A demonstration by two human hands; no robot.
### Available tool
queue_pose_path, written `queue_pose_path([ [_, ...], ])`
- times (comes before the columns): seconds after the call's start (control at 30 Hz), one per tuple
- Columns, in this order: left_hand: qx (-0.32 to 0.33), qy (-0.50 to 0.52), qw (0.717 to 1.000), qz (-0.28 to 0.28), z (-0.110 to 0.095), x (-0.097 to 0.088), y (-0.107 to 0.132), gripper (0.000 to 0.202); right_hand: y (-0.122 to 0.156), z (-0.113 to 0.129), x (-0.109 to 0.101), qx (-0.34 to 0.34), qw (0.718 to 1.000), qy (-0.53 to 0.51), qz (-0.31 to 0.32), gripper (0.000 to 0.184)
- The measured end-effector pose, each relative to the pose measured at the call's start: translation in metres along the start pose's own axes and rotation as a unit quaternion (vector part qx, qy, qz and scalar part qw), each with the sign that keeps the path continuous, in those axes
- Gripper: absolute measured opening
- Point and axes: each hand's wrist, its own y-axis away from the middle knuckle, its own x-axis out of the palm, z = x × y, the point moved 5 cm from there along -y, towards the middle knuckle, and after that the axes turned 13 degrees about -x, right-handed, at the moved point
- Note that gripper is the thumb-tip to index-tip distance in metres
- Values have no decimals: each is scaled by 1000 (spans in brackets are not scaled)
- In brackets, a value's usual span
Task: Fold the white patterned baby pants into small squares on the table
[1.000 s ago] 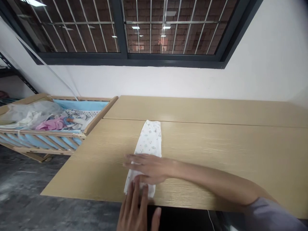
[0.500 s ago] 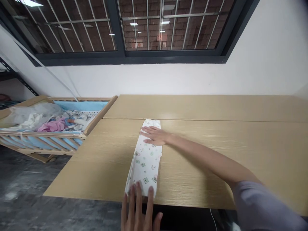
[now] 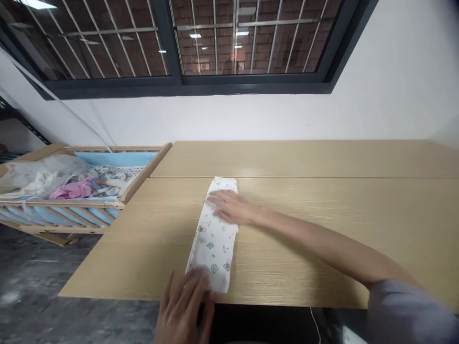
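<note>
A long, narrow folded white cloth [image 3: 214,239] with small printed figures lies lengthwise on the light wooden table [image 3: 322,224]. My right hand [image 3: 229,206] lies flat on the cloth's far part, fingers stretched out. At the table's front edge my left hand [image 3: 184,306] rests on the cloth's near end with its fingers spread; it is blurred by motion.
A wooden baby cot [image 3: 71,191] with blue lining and a heap of clothes stands left of the table. A white wall and a barred window [image 3: 179,43] are behind. Dark floor lies below the table's front edge.
My right hand went from the cloth's near part up to its far end, then drew back a little toward me. My left hand shifted left at the near end.
</note>
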Motion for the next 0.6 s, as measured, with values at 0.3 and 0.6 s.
queue_pose_path([
  [0.3, -2, 69, 998, 9, 12, 0, 3, 29, 72, 169, 7, -69, 997, -40, -18, 53],
  [0.6, 118, 103, 986, 63, -9, -17, 5, 40, 114, 193, 24, 4, 995, -21, -100, 45],
])
